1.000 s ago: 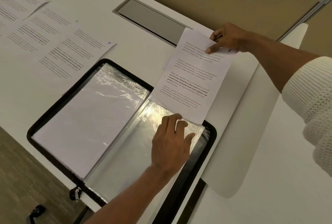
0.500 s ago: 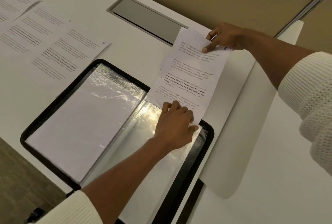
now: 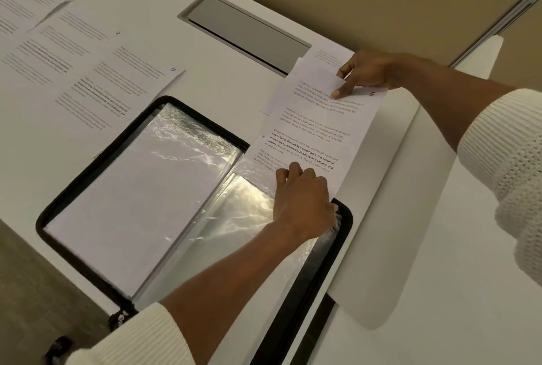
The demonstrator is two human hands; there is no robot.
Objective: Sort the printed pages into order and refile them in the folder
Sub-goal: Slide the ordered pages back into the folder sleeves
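Observation:
An open black zip folder (image 3: 88,165) with clear plastic sleeves lies on the white table. A printed page (image 3: 316,130) slants from the folder's right half up toward the table's far edge. My right hand (image 3: 366,73) pinches the page's top edge, thumb pressed on the text. At the page's lower edge my left hand (image 3: 302,200) sits with curled fingers, holding the mouth of the right-hand sleeve (image 3: 240,218); the page's bottom corner is hidden under that hand. The left half holds a filled sleeve (image 3: 132,203).
Several printed pages (image 3: 117,92) lie spread on the table at the upper left, one marked 10. A grey cable hatch (image 3: 246,33) is set into the table behind the folder. Another sheet (image 3: 331,54) peeks out under the held page. The table edge runs along the lower left.
My left hand went from lying flat on the sleeve to curled at the page's lower edge. The page has slid lower toward the sleeve, and my right hand followed it down.

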